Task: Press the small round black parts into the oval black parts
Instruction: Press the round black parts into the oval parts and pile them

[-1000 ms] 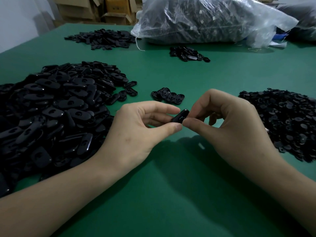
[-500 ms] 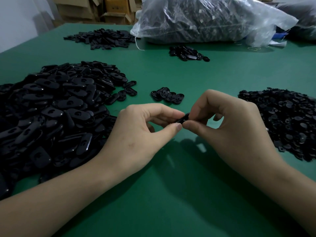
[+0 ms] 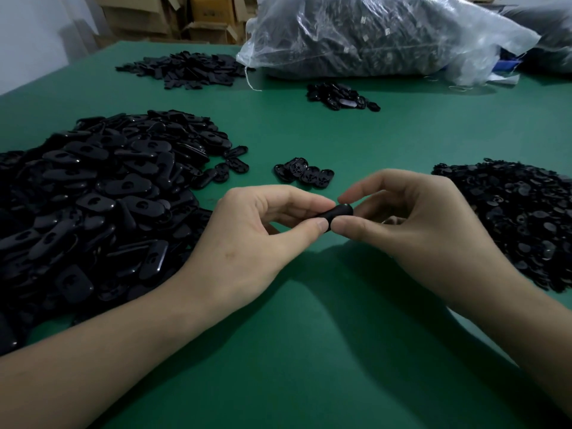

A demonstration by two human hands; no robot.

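One oval black part [image 3: 339, 212] is held just above the green table [image 3: 309, 351] at the centre of the view. My left hand [image 3: 257, 243] pinches its left end between thumb and fingers. My right hand [image 3: 411, 230] pinches its right end, thumb underneath and forefinger on top. Whether a small round part sits in it is hidden by my fingers. A big heap of oval black parts [image 3: 93, 205] lies to the left. A heap of small round black parts [image 3: 520, 218] lies to the right.
A small cluster of black parts [image 3: 305, 174] lies just beyond my hands. Farther back are another small cluster [image 3: 340, 96], a flat pile of black parts [image 3: 185, 69] and a large clear plastic bag [image 3: 387, 35] full of dark parts. Cardboard boxes [image 3: 173, 17] stand behind the table.
Both hands stay on the oval part at the same spot. My fingers have shifted on it, so more of its right end shows now than half a second ago.
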